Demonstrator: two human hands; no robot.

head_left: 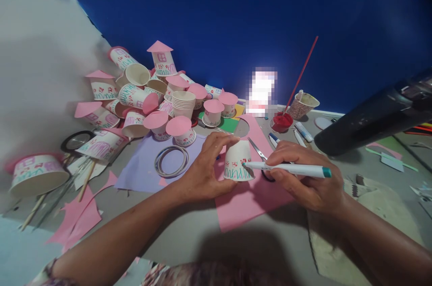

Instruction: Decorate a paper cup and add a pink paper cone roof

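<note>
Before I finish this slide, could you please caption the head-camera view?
Left hand steadies an upturned paper cup while the right hand holds a green marker at its decorated side.

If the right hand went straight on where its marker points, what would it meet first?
Probably the white paper cup held by the left hand; the marker tip seems right at it, though depth is unclear.

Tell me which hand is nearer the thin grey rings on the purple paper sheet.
Left: the left hand is just right of the grey rings, holding a white paper cup; the right hand is farther right, beyond that cup, holding a white-and-green marker.
</note>
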